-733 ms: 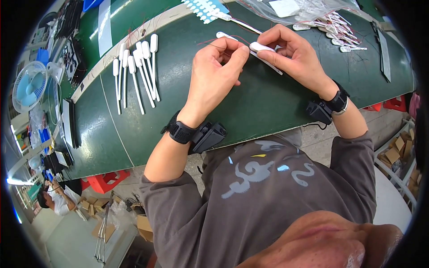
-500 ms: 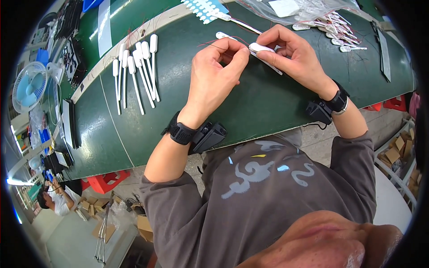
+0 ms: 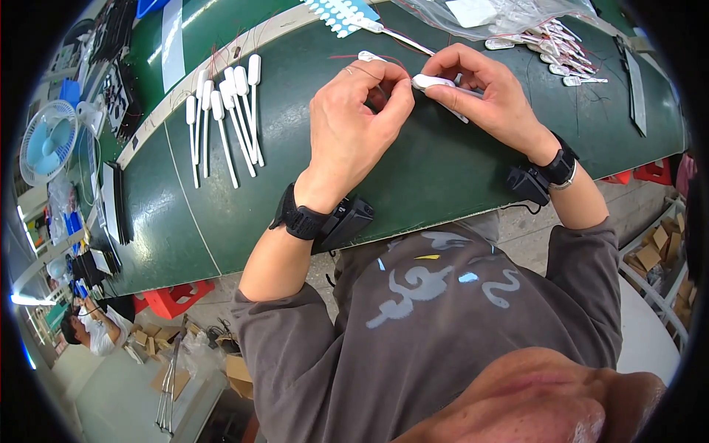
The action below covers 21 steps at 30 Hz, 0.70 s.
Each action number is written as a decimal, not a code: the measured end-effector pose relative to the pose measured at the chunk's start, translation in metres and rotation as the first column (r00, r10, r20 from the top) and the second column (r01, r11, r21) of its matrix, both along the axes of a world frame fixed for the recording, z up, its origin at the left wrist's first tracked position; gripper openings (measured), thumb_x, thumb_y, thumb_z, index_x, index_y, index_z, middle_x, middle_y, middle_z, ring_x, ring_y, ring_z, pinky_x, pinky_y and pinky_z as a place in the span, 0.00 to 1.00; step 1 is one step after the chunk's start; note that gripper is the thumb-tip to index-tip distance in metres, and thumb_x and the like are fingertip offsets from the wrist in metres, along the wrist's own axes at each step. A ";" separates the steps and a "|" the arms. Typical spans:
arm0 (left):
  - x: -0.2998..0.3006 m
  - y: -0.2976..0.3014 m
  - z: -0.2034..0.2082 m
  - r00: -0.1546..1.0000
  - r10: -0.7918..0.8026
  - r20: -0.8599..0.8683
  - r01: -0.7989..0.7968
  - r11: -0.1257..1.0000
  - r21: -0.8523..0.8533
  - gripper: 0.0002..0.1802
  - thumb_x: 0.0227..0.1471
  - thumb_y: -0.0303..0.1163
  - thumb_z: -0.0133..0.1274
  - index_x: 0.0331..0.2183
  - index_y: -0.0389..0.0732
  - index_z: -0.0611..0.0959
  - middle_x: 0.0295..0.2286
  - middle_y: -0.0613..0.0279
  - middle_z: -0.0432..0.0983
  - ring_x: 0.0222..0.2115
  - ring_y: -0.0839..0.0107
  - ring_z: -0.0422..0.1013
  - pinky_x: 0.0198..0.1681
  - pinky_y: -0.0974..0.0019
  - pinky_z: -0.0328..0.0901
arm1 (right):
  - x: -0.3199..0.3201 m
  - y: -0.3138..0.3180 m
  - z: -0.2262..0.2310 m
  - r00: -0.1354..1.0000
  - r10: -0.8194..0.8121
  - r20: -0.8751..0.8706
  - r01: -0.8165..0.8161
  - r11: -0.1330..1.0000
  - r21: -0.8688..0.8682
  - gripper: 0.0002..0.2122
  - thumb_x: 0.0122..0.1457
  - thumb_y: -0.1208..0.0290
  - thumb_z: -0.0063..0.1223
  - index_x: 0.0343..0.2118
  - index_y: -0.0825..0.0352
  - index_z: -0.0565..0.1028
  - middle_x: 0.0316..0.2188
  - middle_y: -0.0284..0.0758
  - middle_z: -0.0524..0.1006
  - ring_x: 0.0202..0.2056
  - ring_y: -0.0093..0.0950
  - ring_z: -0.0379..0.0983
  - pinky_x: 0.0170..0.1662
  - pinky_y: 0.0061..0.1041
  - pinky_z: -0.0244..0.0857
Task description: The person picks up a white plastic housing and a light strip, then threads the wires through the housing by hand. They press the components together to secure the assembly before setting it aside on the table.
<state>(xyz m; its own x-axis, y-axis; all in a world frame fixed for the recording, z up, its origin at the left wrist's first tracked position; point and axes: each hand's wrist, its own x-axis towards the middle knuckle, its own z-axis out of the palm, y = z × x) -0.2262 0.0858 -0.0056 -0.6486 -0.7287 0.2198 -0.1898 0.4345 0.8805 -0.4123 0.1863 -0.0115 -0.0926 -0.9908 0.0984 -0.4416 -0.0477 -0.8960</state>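
Note:
My right hand is closed around a small white plastic piece with a rounded head and a thin stem. Close beside that head, the thumb and forefinger of my left hand are pinched together on thin wires, red and dark, that trail out to the left. The fingertips hide where the wires meet the piece. Just beyond my hands lie another white rounded piece and a long white-stemmed one. A blue sheet with white stickers lies at the far edge.
Several white paddle-shaped sticks with wires lie in a row on the green table at left. A heap of similar white pieces and a clear plastic bag are at far right. A grey metal strip lies near the right end.
My left hand has shifted slightly left, its fingertips drawing a little back from the white piece. My right hand stays nearly in place.

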 end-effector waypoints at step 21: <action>0.001 -0.002 -0.009 0.999 -0.024 -0.034 0.027 0.994 0.102 0.12 0.57 0.28 0.57 0.43 0.38 0.84 0.35 0.65 0.80 0.29 0.80 0.73 0.28 0.77 0.70 | -0.003 0.002 0.006 0.982 -0.009 0.189 0.009 1.000 0.003 0.11 0.62 0.73 0.55 0.46 0.69 0.74 0.41 0.27 0.75 0.39 0.14 0.70 0.40 0.14 0.65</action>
